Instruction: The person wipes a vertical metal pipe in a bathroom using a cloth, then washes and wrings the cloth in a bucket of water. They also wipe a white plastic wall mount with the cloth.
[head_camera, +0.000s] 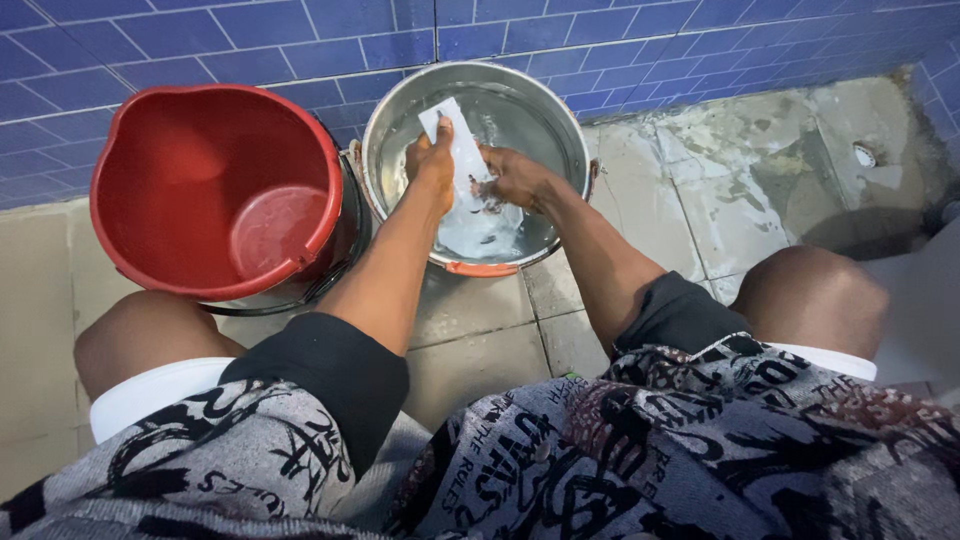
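A red bucket (215, 190) stands on the tiled floor (480, 350), touching a metal bucket (478, 165) of water to its right. Inside that, the left hand (432, 160) pinches a white cloth (462, 160) in a closed grip; the right hand (510, 178) clutches its wet lower part.

A home washing corner or bathroom. A blue tiled wall (300, 40) rises just behind the red bucket (215, 190). Right of that bucket, a metal pail (570, 120) stands on wet stained concrete floor (740, 190)
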